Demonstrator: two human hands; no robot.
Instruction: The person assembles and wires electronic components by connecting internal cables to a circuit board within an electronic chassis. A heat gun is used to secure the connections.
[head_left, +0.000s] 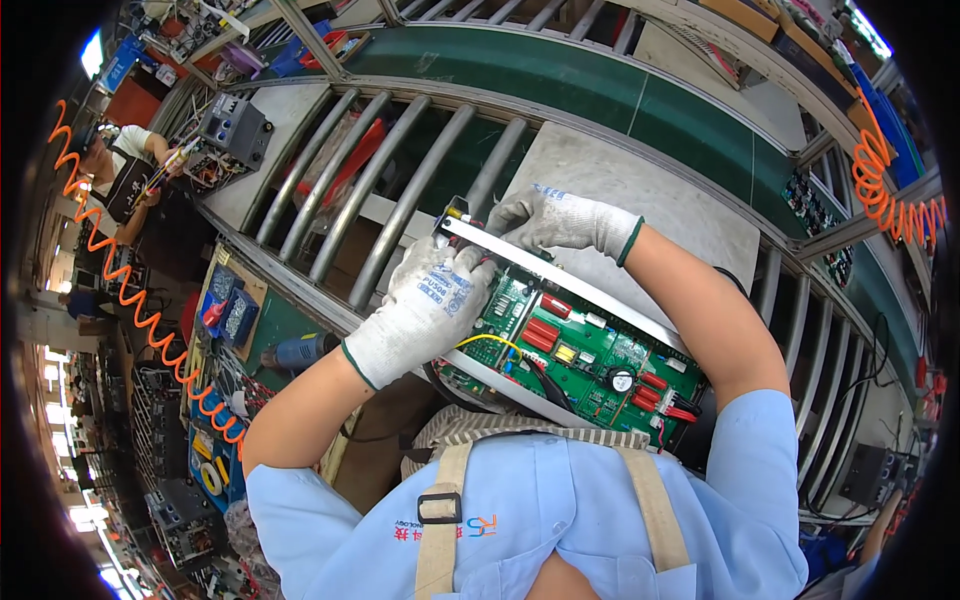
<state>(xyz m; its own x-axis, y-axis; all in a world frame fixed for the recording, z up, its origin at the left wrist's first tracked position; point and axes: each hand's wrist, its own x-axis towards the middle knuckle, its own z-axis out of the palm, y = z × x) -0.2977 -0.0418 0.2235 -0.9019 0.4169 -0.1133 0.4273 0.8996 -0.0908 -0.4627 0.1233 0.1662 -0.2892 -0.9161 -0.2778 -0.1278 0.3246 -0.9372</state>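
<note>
One green circuit board (575, 350) is lying on the bench, and two white gloved hands are resting on it: the left hand (425, 310) and the right hand (560, 220). Two orange coiled hoses (130, 300) are hanging at the sides.

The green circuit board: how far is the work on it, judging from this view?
Done: the green circuit board already sits in its metal frame, with red and black parts and wires on it. In hand: the gloved left hand presses on the board's far end, and the right hand grips the frame's corner there. Left: whether that end is fastened cannot be seen; the hands hide it.
</note>
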